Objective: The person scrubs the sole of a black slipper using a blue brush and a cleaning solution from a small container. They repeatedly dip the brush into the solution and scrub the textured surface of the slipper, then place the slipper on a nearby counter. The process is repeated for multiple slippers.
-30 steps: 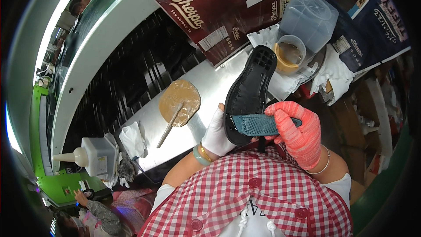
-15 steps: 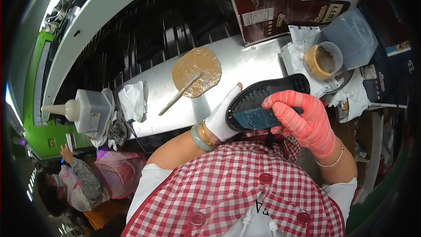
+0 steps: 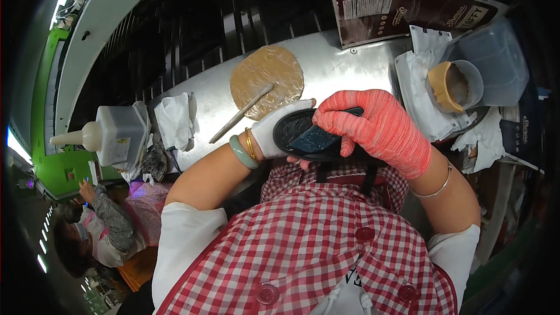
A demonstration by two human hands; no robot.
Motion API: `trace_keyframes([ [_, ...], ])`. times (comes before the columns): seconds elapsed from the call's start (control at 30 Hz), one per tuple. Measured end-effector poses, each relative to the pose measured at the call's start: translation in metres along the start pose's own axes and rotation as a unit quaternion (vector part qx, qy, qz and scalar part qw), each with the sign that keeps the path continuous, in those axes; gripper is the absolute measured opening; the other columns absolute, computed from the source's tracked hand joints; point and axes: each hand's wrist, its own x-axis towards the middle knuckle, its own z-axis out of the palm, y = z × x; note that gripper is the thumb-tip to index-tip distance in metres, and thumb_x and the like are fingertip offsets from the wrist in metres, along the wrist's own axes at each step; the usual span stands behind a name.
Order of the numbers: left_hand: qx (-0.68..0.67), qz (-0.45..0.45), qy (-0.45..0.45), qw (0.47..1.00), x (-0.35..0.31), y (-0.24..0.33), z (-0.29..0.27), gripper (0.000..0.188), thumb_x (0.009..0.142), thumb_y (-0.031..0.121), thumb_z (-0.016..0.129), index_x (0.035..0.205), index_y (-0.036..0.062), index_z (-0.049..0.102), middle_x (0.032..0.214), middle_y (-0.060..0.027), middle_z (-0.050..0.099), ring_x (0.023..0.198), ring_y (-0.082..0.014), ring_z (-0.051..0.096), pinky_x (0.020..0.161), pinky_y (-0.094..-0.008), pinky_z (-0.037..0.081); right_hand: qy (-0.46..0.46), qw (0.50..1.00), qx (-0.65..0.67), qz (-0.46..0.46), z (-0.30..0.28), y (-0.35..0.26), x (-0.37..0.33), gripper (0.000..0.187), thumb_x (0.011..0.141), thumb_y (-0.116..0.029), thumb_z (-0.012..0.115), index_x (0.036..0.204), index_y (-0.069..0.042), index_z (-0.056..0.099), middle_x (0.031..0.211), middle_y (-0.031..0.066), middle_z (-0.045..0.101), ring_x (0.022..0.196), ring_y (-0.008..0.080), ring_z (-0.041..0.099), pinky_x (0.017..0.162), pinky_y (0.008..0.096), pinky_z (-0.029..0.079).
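Note:
A black shoe sole lies tilted in front of my apron, its hollow side facing up. My left hand, in a white glove with bare fingertips, grips its left end from beneath. My right hand, in an orange-pink knit glove, bends over the other end, thumb and fingers closed. A dark teal textured piece sits within the sole's rim, partly under the right fingertips, which seem to pinch it. The right hand hides the sole's right end.
On the metal table lie a tan film-covered disc and a stick. Left stand a nozzle bottle and white wipes; right, a clear cup. A maroon carton stands behind; another person sits left.
The sole has moved left and nearer the disc, its right end now covered. My right hand has swung left over it, still at the teal piece. The view has shifted slightly.

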Motion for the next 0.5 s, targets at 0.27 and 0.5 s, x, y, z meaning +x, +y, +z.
trace_keyframes([
  [0.27, -0.058, -0.063, -0.014, 0.996, 0.001, 0.015, -0.028, 0.056, 0.093, 0.049, 0.034, 0.104, -0.0019, 0.057, 0.076, -0.0205, 0.064, 0.048, -0.0285, 0.060, 0.034, -0.0298, 0.043, 0.005, 0.999, -0.030, 0.019, -0.022, 0.005, 0.003, 0.025, 0.081, -0.022, 0.062, 0.093, -0.001, 0.066, 0.073, 0.0078, 0.063, 0.050, 0.0106, 0.054, 0.053, 0.0235, 0.046],
  [0.5, -0.024, -0.005, 0.108, 0.994, 0.004, 0.021, -0.036, 0.033, 0.091, 0.033, 0.051, 0.089, 0.0024, 0.062, 0.078, -0.0119, 0.067, 0.059, -0.0184, 0.063, 0.050, -0.0269, 0.050, 0.007, 0.997, -0.066, 0.033, -0.041, 0.008, -0.001, 0.025, 0.080, -0.024, 0.063, 0.092, -0.002, 0.067, 0.069, 0.0072, 0.061, 0.050, 0.0114, 0.054, 0.052, 0.0247, 0.046],
])
